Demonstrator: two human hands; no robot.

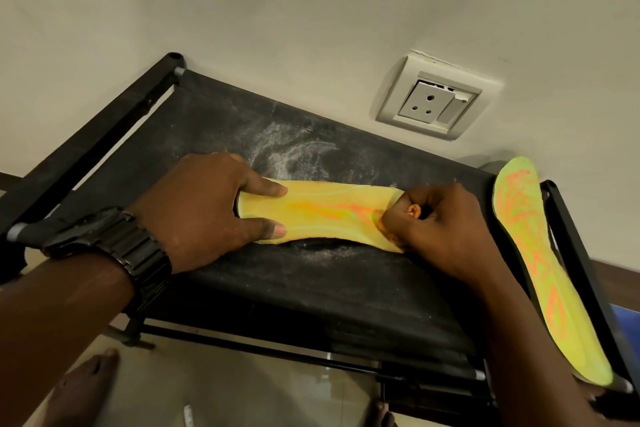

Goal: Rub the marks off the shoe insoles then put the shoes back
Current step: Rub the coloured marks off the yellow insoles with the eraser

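Observation:
A yellow insole [322,213] with orange marks lies flat across the black fabric top of a shoe rack [311,288]. My left hand [204,215] presses down on its left end with spread fingers. At its right end my right hand [436,222] is curled tight round a small orange rubbing piece [412,210], pressed against the insole's surface. A second yellow insole [543,270], covered in orange marks, lies along the rack's right edge.
White dust is smeared on the rack's fabric behind the insole. A wall socket [431,104] sits on the pale wall behind. A bare foot [86,388] stands on the tiled floor at lower left. The rack's lower bars show beneath.

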